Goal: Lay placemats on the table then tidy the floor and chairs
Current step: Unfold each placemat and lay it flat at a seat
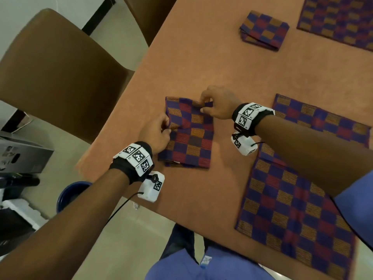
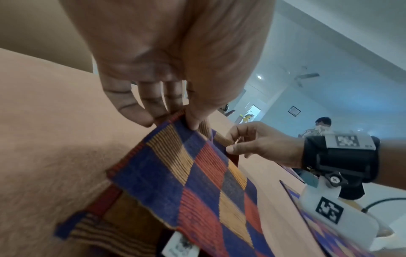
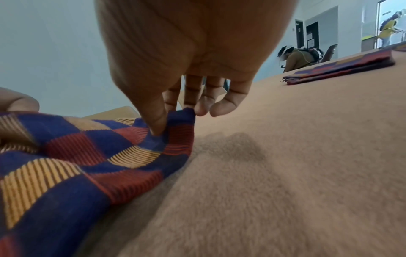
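Three placemats (image 1: 298, 209) already spread on bench (image 1: 201, 67). Folded placemat (image 1: 189, 132) pinched by left hand (image 1: 156, 131) and right hand (image 1: 219, 104), unfolding pending; another folded stack (image 1: 263, 30), floor, chairs outstanding.

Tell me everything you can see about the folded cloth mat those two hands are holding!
The folded placemat is woven cloth in blue, red and orange-striped checks. It lies folded in layers on the brown table, near the edge. A small white label sticks out from its near edge. The left hand pinches its left edge, and the right hand pinches its far corner, lifting the top layer slightly.
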Demonstrator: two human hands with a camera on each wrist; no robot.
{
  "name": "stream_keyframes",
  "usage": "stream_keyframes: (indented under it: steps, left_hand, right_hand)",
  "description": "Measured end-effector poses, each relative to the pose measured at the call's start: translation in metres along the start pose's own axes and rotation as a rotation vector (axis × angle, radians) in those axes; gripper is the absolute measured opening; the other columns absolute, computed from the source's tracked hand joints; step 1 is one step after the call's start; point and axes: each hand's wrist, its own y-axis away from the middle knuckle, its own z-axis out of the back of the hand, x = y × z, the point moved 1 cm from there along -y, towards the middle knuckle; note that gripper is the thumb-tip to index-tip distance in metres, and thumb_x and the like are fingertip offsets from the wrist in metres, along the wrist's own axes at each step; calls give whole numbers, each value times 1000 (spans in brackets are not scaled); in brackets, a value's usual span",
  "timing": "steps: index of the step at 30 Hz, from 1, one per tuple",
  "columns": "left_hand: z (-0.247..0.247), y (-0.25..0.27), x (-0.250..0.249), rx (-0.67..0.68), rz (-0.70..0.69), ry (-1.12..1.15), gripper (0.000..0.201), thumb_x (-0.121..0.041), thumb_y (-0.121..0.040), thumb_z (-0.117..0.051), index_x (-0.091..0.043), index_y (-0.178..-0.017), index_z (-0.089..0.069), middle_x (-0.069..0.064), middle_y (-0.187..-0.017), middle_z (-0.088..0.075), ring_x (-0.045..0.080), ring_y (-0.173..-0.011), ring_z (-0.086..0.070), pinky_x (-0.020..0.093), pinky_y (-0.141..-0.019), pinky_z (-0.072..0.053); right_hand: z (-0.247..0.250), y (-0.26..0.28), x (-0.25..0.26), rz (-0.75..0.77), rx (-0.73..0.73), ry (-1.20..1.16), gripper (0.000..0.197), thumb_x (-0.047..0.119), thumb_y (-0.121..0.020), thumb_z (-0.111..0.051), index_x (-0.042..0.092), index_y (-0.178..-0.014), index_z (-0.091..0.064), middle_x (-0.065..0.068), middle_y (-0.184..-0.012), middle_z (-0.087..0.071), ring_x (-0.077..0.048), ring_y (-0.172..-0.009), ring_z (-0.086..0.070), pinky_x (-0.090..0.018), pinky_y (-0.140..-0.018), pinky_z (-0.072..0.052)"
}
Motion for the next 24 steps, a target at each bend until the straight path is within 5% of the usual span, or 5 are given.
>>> stream_keyframes:
  steps: [5,10,14,19,24]
  left_hand:
    - [19,21,-4,143,-89,196,10,1,-95,-41,-7,-97,-46,20,-108,-59,24,-94,-57,37,-82,-48]
    - [52,41,3,119,-93,316,31,1,-97,-38,-22,-108,-56,-5,-106,-63,-9,-94,-59,14,-87,-48]
    - [83,54,11,54,-150,424,34,7,-95,-37,-4,-123,-53,5,-115,-62,1,-102,-60,17,-90,-48]
    - [93,66,33,40,-153,404,35,7,-93,-39,-15,-113,-59,-1,-106,-65,9,-99,-61,24,-89,-48]
    - [74,78,61,69,-98,275,36,1,-90,-39,-15,-114,-60,4,-115,-65,22,-111,-58,44,-102,-44]
  right_hand:
    - [5,31,20,155,-73,-65,9,26,-72,-64,18,-75,-60,-5,-101,-66,-26,-90,-53,-38,-81,-42]
    - [33,55,50,120,-92,-274,16,27,-88,-52,12,-93,-53,-10,-78,-63,-26,-68,-53,-40,-61,-44]
    - [67,60,76,178,-98,-327,14,26,-98,-50,15,-106,-50,-7,-89,-68,-18,-73,-61,-28,-63,-44]
    - [79,42,79,110,102,-165,9,24,-94,-58,21,-102,-58,3,-60,-57,-6,-54,-50,-31,-61,-41]
    - [26,39,66,-32,258,62,28,26,-88,-62,24,-116,-61,-1,-98,-69,-26,-96,-64,-33,-77,-46]
